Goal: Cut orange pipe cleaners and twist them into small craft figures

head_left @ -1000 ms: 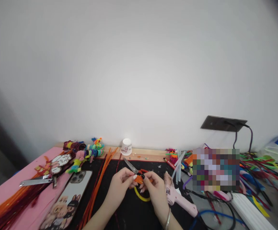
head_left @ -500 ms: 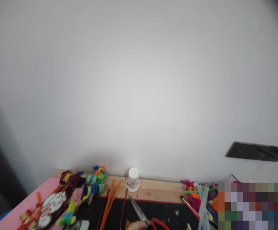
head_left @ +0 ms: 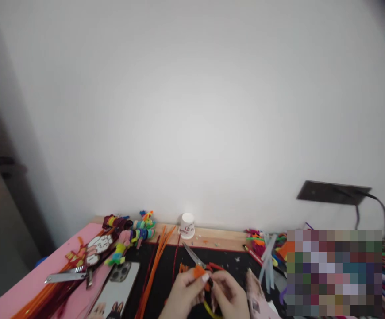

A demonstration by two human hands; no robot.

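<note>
My left hand [head_left: 184, 294] is closed in a pinch on an orange fuzzy pipe-cleaner piece [head_left: 199, 271] at the bottom centre. Beside it, my right hand [head_left: 229, 294] has its fingers bent in against a dark part of the same small work; what exactly they grip is hidden. A yellow curved strip [head_left: 209, 309] hangs between the hands. Just behind the fingers lie scissors [head_left: 192, 254] with red handles, blades pointing away to the left. Short orange pieces [head_left: 183, 268] rest near my left hand on the black mat [head_left: 166, 277].
Long orange pipe cleaners [head_left: 157, 266] and a phone [head_left: 116, 285] lie to the left, with thinning shears [head_left: 67, 275] on a pink surface [head_left: 55, 266]. A paper cup [head_left: 187, 226] stands upside down by the wall. Clear glue sticks [head_left: 268, 261] lie to the right.
The view has tilted down, bringing both hands into sight. My left hand, earlier beside the scissors, is now pinching the orange piece, with my right hand meeting it.
</note>
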